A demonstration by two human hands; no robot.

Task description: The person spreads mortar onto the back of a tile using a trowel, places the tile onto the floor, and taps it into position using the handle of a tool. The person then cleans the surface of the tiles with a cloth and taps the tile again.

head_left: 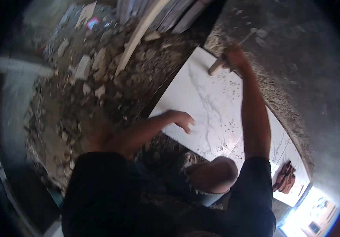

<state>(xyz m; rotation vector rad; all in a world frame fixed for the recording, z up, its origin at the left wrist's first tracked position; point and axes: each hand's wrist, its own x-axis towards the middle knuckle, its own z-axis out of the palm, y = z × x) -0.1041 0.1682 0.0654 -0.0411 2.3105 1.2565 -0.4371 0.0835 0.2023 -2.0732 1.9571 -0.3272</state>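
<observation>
My right hand [235, 59] is wrapped around a trowel at the far end of a white marbled tile [195, 93]. The trowel's pale wooden handle [215, 68] sticks out toward the tile, and a thin metal part points up and right toward the wall. Blur hides the blade's exact shape. My left hand [182, 120] is over the tile's near left edge, its fingers loosely apart and holding nothing. I cannot tell whether it touches the surface. Dark specks of mortar are scattered over the tile's right part.
Rubble and broken stones [95, 85] cover the ground at left. A long wooden strip [140, 33] leans over them. Rough mortar [280, 94] lines the gap beside the grey wall [316, 71]. A reddish-brown cloth [285, 178] lies on further tiles at right. My bare knee [217, 173] is close to the near edge.
</observation>
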